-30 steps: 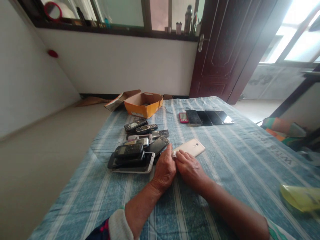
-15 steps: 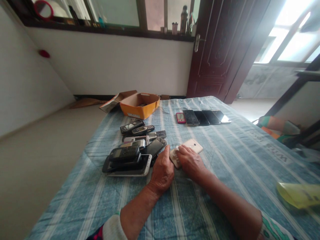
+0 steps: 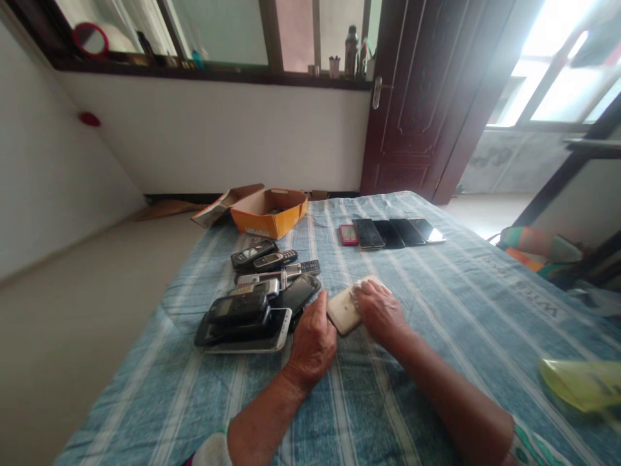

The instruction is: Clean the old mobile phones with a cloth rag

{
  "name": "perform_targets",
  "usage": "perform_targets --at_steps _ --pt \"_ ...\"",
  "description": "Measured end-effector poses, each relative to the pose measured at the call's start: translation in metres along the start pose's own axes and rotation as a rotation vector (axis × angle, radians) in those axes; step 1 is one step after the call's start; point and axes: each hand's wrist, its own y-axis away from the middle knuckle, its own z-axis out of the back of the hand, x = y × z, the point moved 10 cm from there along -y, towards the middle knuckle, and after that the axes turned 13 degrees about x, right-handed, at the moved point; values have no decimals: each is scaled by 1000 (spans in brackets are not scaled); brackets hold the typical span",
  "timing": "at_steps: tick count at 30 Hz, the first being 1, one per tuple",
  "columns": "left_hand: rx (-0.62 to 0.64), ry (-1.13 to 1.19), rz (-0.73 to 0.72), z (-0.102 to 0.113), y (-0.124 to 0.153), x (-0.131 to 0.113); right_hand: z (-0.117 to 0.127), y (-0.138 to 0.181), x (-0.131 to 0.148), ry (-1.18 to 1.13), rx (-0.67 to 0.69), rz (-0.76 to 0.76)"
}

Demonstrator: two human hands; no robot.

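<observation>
A gold smartphone (image 3: 343, 312) lies back side up on the cloth in front of me. My left hand (image 3: 314, 340) grips its near left end, thumb along the edge; the other fingers are mostly hidden. With my right hand (image 3: 381, 312) I press a small white tissue (image 3: 356, 296) against the phone's back, near its far right part. To the left is a heap of old mobile phones: a black keypad phone (image 3: 239, 307) on top, a white-framed smartphone (image 3: 279, 330) beneath, and a dark smartphone (image 3: 298, 292) close to my left hand.
A row of dark smartphones (image 3: 391, 233) lies at the far side, with a small pink phone (image 3: 348, 235) at its left end. An open orange box (image 3: 276, 223) stands at the back left. At the right lies a yellow plastic packet (image 3: 579, 385) on the striped cloth (image 3: 466, 336).
My right hand and the tissue have slid right across the phone's back, baring more of its left part. My left hand stays at the phone's end. The view has tilted slightly upward.
</observation>
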Motion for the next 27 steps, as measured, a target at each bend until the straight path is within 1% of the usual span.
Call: perform_targets --at_steps 4,5,7,10,12,17,23,27 --pt "-24 -23 -19 0 1 0 -6 22 15 65 -76 112" --pt "-28 -24 -24 0 2 0 -7 27 15 66 -93 125" --pt "-33 -23 -31 -1 2 0 -7 32 3 48 -94 78" --pt "-31 -29 -41 -1 2 -2 -8 32 -28 13 -38 -94" --pt "-32 -32 -47 0 2 -3 -9 32 -37 26 -17 -153" --pt "-52 -22 -59 1 2 -4 -9 40 -21 97 -82 -100" --pt "-40 -50 -63 1 1 -6 -10 37 -35 49 -50 -143" --pt "-29 -62 -57 1 1 -7 -11 37 -26 70 -74 -92"
